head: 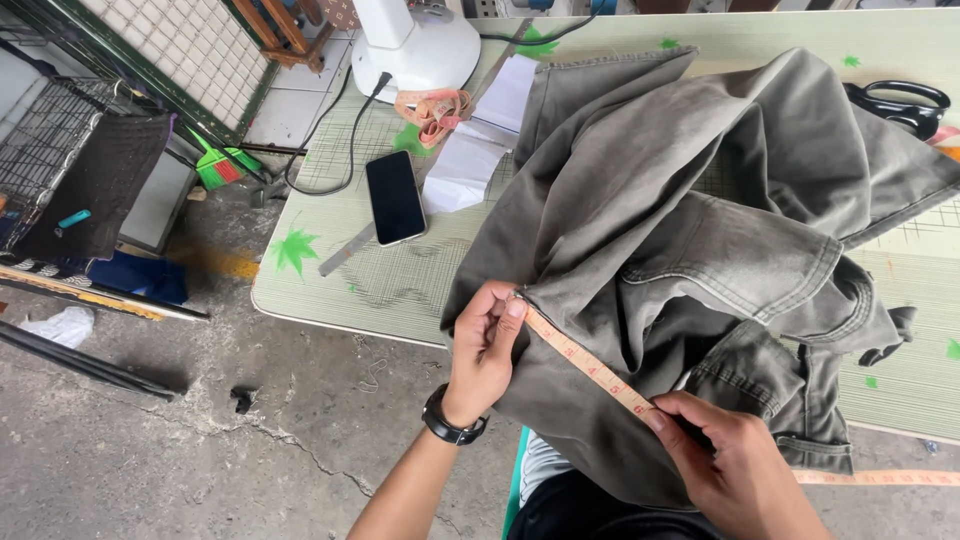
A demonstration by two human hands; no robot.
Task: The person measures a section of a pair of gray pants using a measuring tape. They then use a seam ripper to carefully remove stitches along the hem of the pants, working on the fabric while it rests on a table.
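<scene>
Wire crate (45,130) at left, contents unclear; hands (485,350) tape-measuring trousers (690,250).

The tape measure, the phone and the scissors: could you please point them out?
Tape measure (585,362), head view, stretched middle.
Phone (395,197), head view, screen centre.
Scissors (905,104), head view, black handles.

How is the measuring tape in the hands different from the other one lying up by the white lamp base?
The measuring tape in the hands is pulled out straight along the edge of the grey trousers, pinned by the left hand at one end and the right hand further along. The rolled tape by the white lamp base lies loosely bunched on the table, untouched. The held one looks orange, the other pinker. Both are soft tapes.
</scene>
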